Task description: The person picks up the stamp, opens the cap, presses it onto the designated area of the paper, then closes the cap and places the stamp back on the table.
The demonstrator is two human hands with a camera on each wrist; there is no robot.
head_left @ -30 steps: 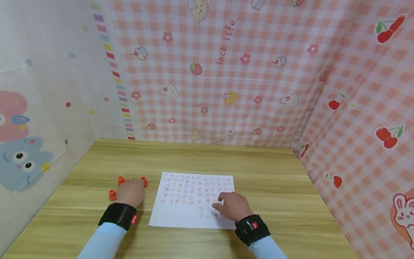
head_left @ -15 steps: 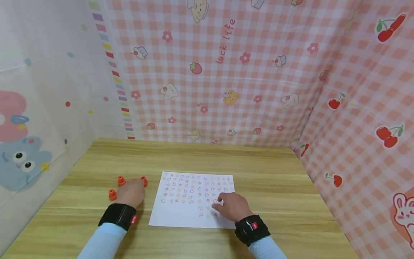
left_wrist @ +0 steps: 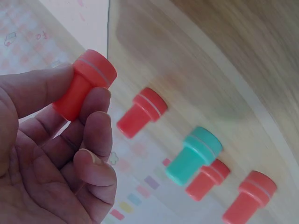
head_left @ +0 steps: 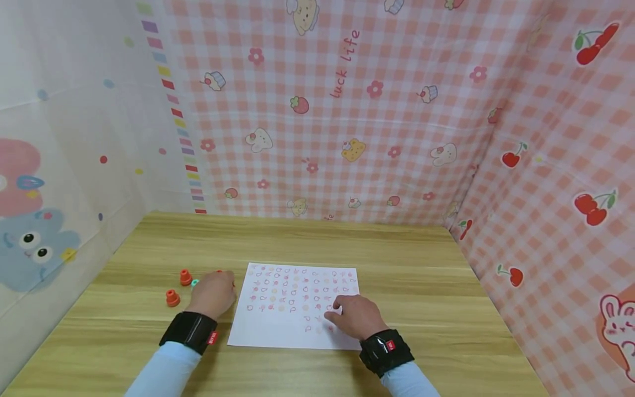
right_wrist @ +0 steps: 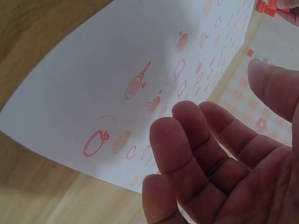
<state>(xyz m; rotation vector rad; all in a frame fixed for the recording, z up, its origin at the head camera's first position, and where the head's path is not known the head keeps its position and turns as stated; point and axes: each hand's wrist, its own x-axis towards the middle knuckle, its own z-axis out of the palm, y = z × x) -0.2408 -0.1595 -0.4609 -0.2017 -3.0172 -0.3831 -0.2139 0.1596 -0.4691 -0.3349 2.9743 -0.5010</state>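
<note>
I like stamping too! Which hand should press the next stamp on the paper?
Probably the left hand: its fingers already pinch an orange stamp beside the paper. The right hand rests on the paper, holding no stamp.

A wooden table [head_left: 407, 286] stands boxed in by pink checked cloth walls [head_left: 347, 110] and a white cartoon-printed sheet [head_left: 59, 138].

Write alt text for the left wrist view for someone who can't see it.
The left hand pinches an orange stamp between thumb and fingers. Beyond it on the wooden table stand three more orange stamps and one teal stamp.
</note>
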